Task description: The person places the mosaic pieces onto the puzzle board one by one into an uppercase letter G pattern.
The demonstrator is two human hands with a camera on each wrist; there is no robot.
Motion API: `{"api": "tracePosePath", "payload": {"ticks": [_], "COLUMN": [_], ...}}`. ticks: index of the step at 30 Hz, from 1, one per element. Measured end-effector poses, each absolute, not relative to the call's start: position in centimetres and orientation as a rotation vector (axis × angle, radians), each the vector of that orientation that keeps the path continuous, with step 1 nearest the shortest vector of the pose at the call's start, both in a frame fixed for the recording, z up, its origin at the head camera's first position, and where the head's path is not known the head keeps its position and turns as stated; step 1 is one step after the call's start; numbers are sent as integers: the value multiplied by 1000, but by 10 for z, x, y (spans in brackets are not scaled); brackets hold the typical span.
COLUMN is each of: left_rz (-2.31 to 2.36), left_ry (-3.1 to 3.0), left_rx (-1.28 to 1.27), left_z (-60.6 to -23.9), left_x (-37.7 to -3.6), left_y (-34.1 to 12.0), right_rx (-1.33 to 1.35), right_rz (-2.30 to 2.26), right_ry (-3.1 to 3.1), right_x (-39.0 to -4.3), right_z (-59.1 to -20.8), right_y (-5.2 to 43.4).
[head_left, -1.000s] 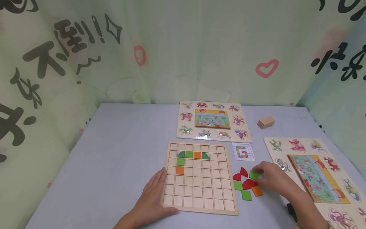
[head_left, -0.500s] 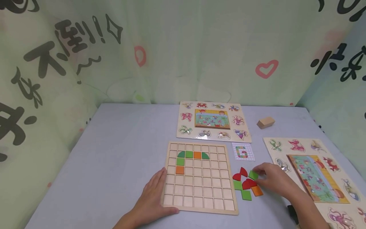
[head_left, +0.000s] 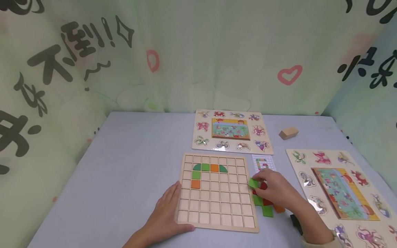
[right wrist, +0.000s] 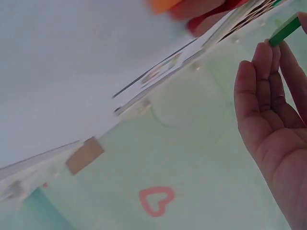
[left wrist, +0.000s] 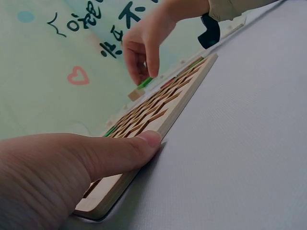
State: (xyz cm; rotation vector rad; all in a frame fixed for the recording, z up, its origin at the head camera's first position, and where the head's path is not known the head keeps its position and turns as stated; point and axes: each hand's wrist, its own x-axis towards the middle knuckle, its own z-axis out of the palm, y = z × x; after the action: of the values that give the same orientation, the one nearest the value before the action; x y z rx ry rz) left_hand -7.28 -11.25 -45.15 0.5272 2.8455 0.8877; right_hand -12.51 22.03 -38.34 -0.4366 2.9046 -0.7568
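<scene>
The right hand pinches a green tile between thumb and fingertips, lifted at the right edge of the grid board. In the right wrist view the tile shows edge-on at the fingertips. The left hand lies flat, fingers straight, on the board's near left corner, thumb along its front edge. Six tiles sit in the board's upper left cells: green arc, green, orange, green arc, then green and orange below. Loose tiles, red, green and orange, lie just right of the board, partly under the right hand. A pattern card lies beyond them. Two animal puzzles and a wooden block rest farther off on the table.
</scene>
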Motion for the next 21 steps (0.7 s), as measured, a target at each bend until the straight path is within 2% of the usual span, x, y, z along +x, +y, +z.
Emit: {"api": "tracePosePath", "payload": {"ticks": [5, 10, 21], "left_rz": [890, 894, 899], "left_ry": [2862, 2865, 2845], "left_rx": [548, 552, 565], "left_z": [-453, -453, -450], "left_x": [-73, -73, -72], "left_y": [-113, -114, -114], "right_rx": [-703, -855, -1062], "right_rz": [-743, -722, -686], "right_ry": [2905, 2883, 2743], "right_x": [-126, -129, -134], "right_z": [-378, -373, -381], "right_y": [186, 153, 100]}}
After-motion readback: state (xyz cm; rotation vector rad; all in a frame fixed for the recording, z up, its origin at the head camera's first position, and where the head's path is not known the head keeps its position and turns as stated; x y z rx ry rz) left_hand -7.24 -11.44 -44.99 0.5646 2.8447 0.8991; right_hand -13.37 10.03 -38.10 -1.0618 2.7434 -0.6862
